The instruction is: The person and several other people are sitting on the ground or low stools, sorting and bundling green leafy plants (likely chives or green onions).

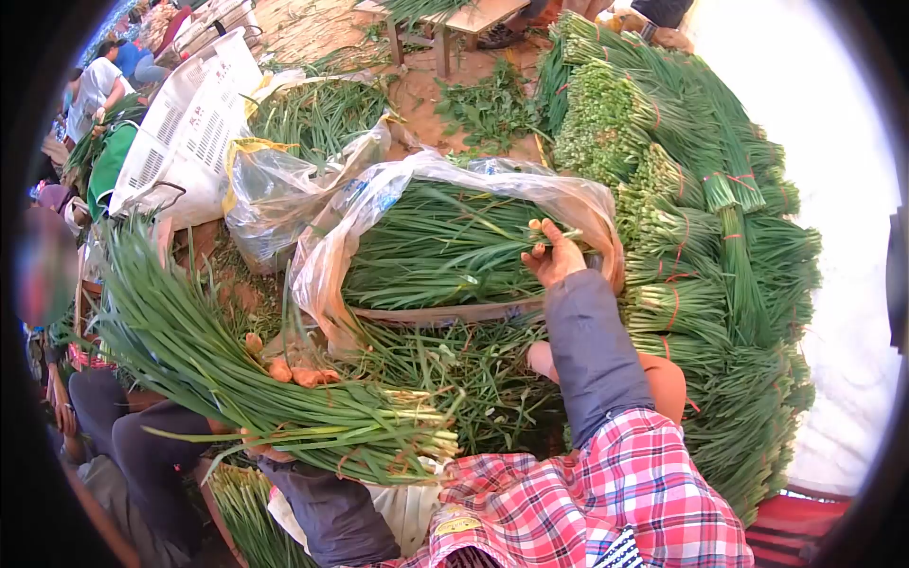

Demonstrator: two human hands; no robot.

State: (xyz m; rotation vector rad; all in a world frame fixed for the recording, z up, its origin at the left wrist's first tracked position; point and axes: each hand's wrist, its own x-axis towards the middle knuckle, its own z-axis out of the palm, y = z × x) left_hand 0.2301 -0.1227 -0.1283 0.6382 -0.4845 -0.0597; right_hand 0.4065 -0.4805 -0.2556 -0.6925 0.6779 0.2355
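Observation:
A large bunch of garlic chives (pixel 227 379) lies across my left forearm, pale cut ends to the right and green tips up to the left. My left hand (pixel 301 374) is wrapped round it, and only some fingertips show above the leaves. Inside an open clear plastic bag (pixel 606 213), more loose chives (pixel 445 246) lie flat. My right hand (pixel 559 256) reaches into the bag's right side and pinches a few stem ends there between thumb and fingers.
Tied bundles of chives (pixel 672 256) with red bands are piled high on the right. A second plastic bag of greens (pixel 322 114) stands behind. Trimmed leaves (pixel 473 379) litter the ground before me. A low wooden table (pixel 483 14) and other people (pixel 99 85) are farther off.

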